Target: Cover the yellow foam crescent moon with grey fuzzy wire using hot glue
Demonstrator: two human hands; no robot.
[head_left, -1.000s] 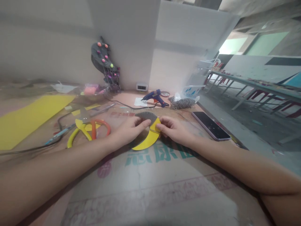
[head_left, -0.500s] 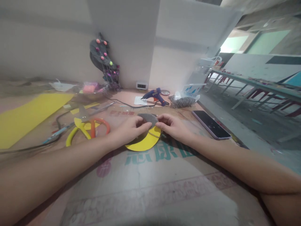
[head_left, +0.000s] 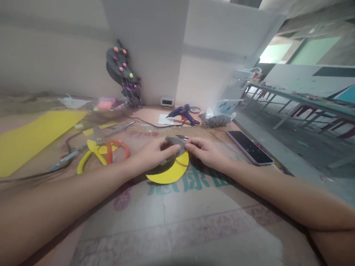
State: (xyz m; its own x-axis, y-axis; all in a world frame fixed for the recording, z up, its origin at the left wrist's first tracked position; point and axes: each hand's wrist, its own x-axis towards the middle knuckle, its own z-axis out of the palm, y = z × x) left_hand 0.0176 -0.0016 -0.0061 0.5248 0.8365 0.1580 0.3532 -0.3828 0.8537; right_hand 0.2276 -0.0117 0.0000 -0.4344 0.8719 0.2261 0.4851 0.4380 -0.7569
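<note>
Between my hands is a yellow crescent (head_left: 169, 175), probably paper or card, whose upper part is covered in grey. A thin dark strand crosses the yellow near the grey edge. My left hand (head_left: 158, 149) pinches the grey part from the left, thumb on top. From the right, the thumb and fingers of my right hand (head_left: 202, 149) close on the crescent's grey edge. Just behind it lies a small dark metal tool (head_left: 182, 137), partly hidden. A hank of grey yarn (head_left: 216, 121) rests further back on the right.
Orange-and-yellow-handled scissors or pliers (head_left: 111, 147) lie left of my left forearm, beside a yellow sheet (head_left: 36, 136). A blue glue gun (head_left: 183, 113) and a small clock (head_left: 167, 101) stand behind. A phone (head_left: 251, 147) lies right. A grey crescent decoration (head_left: 118, 62) leans against the wall.
The crescent has tilted, its yellow lower tip swinging slightly down and toward me. Less of its grey top shows, and the dark metal tool behind is more visible. Both hands keep their hold.
</note>
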